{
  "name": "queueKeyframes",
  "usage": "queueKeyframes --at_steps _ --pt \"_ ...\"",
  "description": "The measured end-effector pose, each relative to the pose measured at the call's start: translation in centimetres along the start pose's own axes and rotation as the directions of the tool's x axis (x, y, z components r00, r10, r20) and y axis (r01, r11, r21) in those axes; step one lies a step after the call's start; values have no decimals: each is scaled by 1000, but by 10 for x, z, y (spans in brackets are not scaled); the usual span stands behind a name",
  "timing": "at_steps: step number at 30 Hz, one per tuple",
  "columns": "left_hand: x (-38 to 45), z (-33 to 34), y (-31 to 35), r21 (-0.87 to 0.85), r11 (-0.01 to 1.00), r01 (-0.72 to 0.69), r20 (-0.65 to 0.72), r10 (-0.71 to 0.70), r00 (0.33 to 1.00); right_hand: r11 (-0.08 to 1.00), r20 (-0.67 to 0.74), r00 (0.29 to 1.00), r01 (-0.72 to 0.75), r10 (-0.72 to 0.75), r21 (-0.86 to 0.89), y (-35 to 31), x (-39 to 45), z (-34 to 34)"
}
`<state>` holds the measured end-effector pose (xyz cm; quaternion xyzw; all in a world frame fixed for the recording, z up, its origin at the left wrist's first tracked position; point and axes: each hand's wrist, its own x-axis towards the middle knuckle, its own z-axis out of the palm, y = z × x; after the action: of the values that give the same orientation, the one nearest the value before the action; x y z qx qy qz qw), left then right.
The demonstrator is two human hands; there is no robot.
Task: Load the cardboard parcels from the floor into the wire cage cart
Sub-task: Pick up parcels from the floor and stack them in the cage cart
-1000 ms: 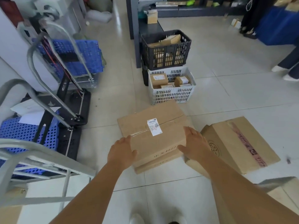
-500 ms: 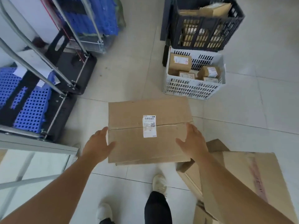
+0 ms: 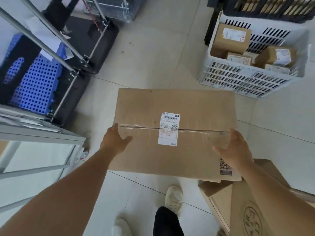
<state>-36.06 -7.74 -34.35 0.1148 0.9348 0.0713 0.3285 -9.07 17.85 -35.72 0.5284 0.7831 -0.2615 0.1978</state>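
Note:
A large cardboard parcel (image 3: pixel 175 106) with a white shipping label and a taped seam hangs level in front of me, above the tiled floor. My left hand (image 3: pixel 114 140) grips its left edge with the thumb on top. My right hand (image 3: pixel 236 150) grips the right edge the same way. The fingers of both hands go down the sides, out of sight. The grey metal frame of the wire cage cart (image 3: pixel 42 133) stands at the lower left, just left of the parcel. A second cardboard parcel (image 3: pixel 247 210) lies on the floor at the lower right, under my right forearm.
A white plastic crate (image 3: pixel 238 79) holding small parcels stands at the upper right, with a black crate (image 3: pixel 272 7) behind it. Platform trolleys with blue perforated decks (image 3: pixel 34 82) and steel handles fill the left side. My shoes (image 3: pixel 173 198) are below the parcel.
The parcel has come up off the floor between my hands and closer to me. It has turned square to my body, and my feet have come into view.

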Motion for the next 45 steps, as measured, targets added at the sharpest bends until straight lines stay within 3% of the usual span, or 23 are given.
queueKeyframes --at_steps 6,10,14,25,35,45 --pt "47 36 -21 -35 998 50 -49 -52 997 995 -30 995 -89 91 48 18 46 23" --pt "64 49 -29 -110 991 81 -104 -92 990 972 -12 991 -130 134 194 27 64 35" --pt "73 56 -33 -173 981 89 -100 -107 989 939 -14 990 -129 141 318 32 68 39" --pt "64 50 -39 -250 967 56 -126 -90 988 910 -54 991 -89 121 404 27 54 31" --pt "2 -21 -60 -375 927 15 -187 -92 978 892 -110 991 -13 70 452 -4 -18 -20" --pt "-86 -147 -84 -423 893 -154 -325 9 946 852 -260 965 133 4 506 -56 -137 -93"
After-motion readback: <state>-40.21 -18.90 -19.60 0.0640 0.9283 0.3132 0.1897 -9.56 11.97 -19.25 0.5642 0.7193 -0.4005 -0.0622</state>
